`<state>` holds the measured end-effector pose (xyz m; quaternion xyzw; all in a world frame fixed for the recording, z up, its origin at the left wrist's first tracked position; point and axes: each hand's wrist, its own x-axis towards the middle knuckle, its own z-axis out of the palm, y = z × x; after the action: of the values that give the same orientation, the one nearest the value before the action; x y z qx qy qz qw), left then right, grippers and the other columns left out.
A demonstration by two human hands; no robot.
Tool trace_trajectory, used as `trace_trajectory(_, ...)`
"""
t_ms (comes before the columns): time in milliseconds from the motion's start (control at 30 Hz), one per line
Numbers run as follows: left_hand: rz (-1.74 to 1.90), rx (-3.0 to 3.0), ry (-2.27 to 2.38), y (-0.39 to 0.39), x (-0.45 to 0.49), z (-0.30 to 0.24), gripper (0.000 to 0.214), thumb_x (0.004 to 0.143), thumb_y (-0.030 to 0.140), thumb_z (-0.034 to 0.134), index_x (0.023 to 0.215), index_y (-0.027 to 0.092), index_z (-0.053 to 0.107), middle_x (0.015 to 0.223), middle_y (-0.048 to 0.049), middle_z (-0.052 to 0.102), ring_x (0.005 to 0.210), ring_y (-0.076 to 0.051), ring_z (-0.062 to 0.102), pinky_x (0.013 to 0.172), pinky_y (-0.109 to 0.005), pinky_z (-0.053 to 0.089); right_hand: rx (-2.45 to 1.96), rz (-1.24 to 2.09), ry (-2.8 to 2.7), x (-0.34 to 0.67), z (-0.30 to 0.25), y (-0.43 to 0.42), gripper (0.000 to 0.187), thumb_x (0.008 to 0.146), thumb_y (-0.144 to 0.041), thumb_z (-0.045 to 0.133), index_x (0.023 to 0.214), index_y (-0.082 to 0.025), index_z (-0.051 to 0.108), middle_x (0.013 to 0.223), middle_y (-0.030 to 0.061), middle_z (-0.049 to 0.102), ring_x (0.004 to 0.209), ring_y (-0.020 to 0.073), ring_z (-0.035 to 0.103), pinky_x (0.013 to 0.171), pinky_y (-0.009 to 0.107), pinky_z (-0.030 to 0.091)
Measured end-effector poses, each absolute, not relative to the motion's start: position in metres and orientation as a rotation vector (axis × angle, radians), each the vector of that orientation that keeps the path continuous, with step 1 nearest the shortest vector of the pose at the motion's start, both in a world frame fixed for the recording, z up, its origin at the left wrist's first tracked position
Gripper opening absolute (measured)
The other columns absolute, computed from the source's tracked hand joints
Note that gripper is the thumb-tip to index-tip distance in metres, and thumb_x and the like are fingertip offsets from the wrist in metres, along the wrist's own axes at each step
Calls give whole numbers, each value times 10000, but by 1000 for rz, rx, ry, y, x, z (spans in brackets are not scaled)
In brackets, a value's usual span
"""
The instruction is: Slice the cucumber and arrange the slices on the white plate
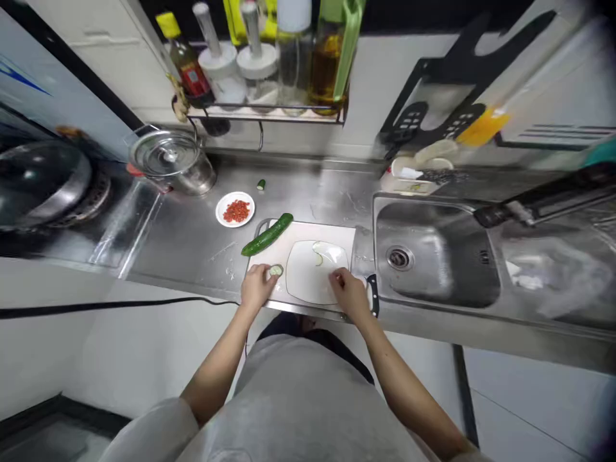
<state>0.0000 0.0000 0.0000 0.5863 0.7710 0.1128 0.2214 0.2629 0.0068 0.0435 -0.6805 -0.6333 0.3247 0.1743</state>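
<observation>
Step in hand, seemingly: laying cucumber slices (319,259) on plate (308,279) atop cutting board (312,231); left hand (256,287) pinching cut cucumber piece (276,270) left of plate; right hand (349,295) curled at plate's right side, cannot tell whether gripping; next placement calls for light fingertips

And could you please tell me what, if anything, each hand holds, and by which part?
The left hand pinches a cucumber slice by its edge; whether the right hand, over the plate, holds anything is unclear.
</observation>
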Motion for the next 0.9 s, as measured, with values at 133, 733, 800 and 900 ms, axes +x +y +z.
trace_trajectory(133, 285, 1615, 2155, -2, 3, 4, 286, 804, 398, 609, 1031, 227, 643, 1012, -51, 641, 890, -181, 599, 771, -267, 414, -1903, 955, -1817, 260, 43, 5, 306, 887, -447, 386, 855, -215, 583, 578, -12, 553, 549, 155, 526, 541, 239, 300)
trace_trajectory(733, 397, 1655, 2263, -6, 9, 10, 129, 849, 282, 552, 833, 232, 670, 911, -40, 667, 844, -170, 577, 654, -264, 337, -1817, 1002, -1936, 244, 48, 5, 265, 891, -408, 398, 850, -221, 582, 579, -20, 546, 518, 143, 487, 527, 241, 280)
trace_trajectory(800, 457, 1620, 2252, -6, 10, 11, 117, 836, 278, 568, 818, 230, 674, 908, -40, 668, 830, -166, 577, 655, -259, 341, -1811, 998, -1948, 243, 49, 4, 260, 892, -403, 403, 852, -222, 586, 574, -22, 542, 522, 144, 488, 527, 241, 285)
trace_trajectory(900, 675, 1465, 2108, -6, 10, 13, 99, 795, 303, 618, 794, 216, 665, 802, -14, 656, 707, -132, 559, 652, -244, 362, -1801, 1000, -1948, 240, 52, 5, 243, 890, -388, 422, 859, -222, 596, 578, -23, 541, 538, 144, 497, 539, 245, 312)
